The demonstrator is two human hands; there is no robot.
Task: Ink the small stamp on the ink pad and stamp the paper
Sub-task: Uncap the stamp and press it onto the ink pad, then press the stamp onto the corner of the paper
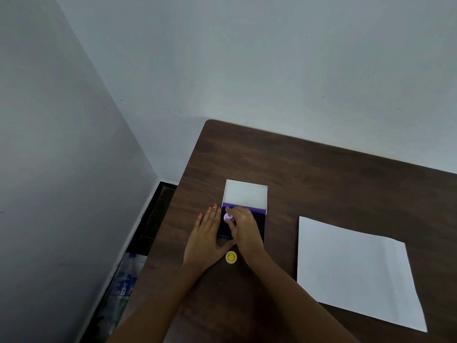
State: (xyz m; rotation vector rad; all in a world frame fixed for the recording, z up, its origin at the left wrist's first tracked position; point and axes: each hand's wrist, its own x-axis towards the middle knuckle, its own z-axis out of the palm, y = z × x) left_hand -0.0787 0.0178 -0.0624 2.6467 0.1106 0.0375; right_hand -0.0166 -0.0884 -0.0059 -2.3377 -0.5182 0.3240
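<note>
A small lilac stamp (227, 217) stands on the dark purple ink pad (261, 227), pinched between the fingers of my right hand (244, 230). The pad's white lid (245, 193) is flipped open behind it. My left hand (206, 240) lies flat on the table against the pad's left side, fingers straight and holding nothing. A white sheet of paper (356, 271) lies to the right of the pad, apart from both hands.
A small yellow round stamp or cap (231, 257) sits on the dark wooden table (309, 169) between my wrists. The table's left edge is close to my left hand; below it, plastic bottles (123, 285) lie on the floor beside the wall.
</note>
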